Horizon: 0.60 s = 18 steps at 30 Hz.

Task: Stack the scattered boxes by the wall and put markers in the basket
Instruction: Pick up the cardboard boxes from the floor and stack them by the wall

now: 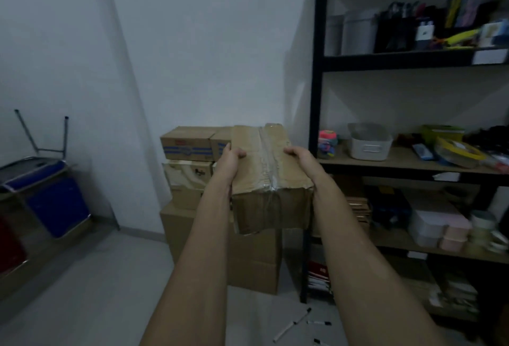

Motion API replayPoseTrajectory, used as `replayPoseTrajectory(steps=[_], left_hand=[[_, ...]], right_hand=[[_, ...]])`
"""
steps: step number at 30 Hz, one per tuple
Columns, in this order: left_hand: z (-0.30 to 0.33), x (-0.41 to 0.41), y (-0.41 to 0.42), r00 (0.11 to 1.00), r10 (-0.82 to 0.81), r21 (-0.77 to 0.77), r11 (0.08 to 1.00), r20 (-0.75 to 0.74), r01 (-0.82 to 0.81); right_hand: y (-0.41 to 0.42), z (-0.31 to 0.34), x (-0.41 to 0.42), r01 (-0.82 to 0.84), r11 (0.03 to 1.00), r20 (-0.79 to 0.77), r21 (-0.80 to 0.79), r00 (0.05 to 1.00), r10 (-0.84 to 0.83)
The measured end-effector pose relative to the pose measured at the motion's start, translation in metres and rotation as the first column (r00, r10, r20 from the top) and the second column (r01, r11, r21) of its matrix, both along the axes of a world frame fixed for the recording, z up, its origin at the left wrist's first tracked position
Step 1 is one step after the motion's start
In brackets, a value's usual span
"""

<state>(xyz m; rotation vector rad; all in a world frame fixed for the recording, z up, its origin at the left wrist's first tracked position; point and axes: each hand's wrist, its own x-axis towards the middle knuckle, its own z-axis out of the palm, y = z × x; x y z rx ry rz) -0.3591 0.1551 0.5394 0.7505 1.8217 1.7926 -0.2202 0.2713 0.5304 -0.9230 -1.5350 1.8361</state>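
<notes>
Both hands hold a taped cardboard box (pixel 271 177) in the air: left hand (pixel 232 156) and right hand (pixel 298 155) curl over its top edges. Just behind it, stacked boxes (pixel 190 172) stand by the far wall. Markers (pixel 297 323) lie on the near floor; a white basket (pixel 370 143) sits on the right shelf.

Dim, bluish room light with soft shadows on the wall (pixel 192 42), wide-angle bending and blur at the edges.

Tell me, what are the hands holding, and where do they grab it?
A taped cardboard box. The left hand grips its left side and the right hand its right side, fingers curled over the top edges.
</notes>
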Motion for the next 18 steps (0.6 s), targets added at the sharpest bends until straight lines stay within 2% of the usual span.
replayPoseTrajectory(steps=[5, 10, 18], left_hand=[[0.002, -0.081, -0.008, 0.998, 0.062, 0.008, 0.998, 0.026, -0.062], [0.007, -0.150, -0.002, 0.994, 0.108, -0.056, 0.993, 0.029, -0.106], [0.007, -0.273, 0.061, 0.989, 0.125, -0.043, 0.992, 0.075, -0.122]], right_hand=[[-0.003, 0.007, -0.088, -0.050, 0.998, -0.011, 0.029, 0.999, 0.050], [0.011, 0.007, -0.162, -0.097, 0.995, -0.050, 0.007, 0.994, 0.097], [0.072, 0.004, -0.289, -0.151, 0.988, -0.010, -0.020, 0.989, 0.151]])
